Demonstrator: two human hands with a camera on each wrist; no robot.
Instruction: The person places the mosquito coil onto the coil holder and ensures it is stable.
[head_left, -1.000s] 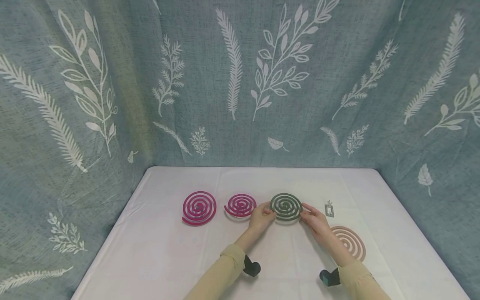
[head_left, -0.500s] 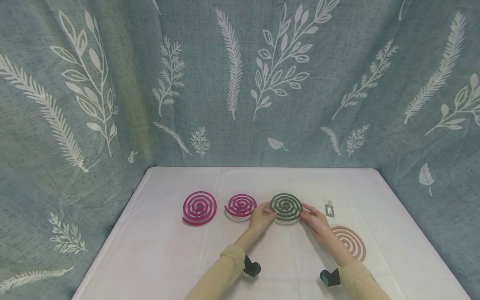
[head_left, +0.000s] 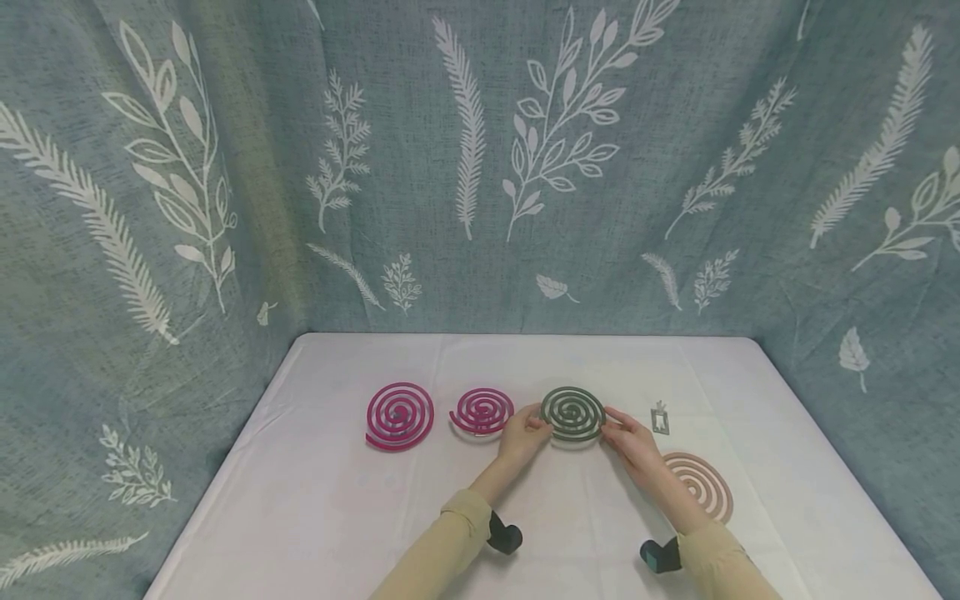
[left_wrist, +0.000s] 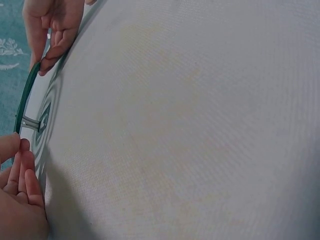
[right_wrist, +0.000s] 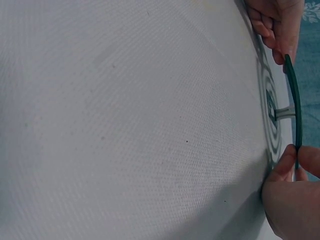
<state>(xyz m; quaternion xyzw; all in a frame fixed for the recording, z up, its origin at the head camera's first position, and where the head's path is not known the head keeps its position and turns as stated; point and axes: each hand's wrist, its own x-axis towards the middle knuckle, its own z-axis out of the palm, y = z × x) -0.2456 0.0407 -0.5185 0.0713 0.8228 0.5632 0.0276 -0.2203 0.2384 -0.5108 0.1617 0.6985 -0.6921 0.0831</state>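
A dark green mosquito coil sits raised above the white table on a small metal stand, its shadow falling below. My left hand pinches the coil's left edge between thumb and fingers. On the opposite edge my right hand pinches it the same way. From the right wrist side, the green coil looks thin and nearly level, with the stand under its middle. Left of my left hand, a pink mosquito coil is raised on a stand mostly hidden beneath it.
Another pink mosquito coil stands farther left. A flat metal stand lies right of my right hand. A brown mosquito coil lies nearer, partly covered by my right forearm. Dark wrist devices hang under both forearms. A patterned curtain borders the table.
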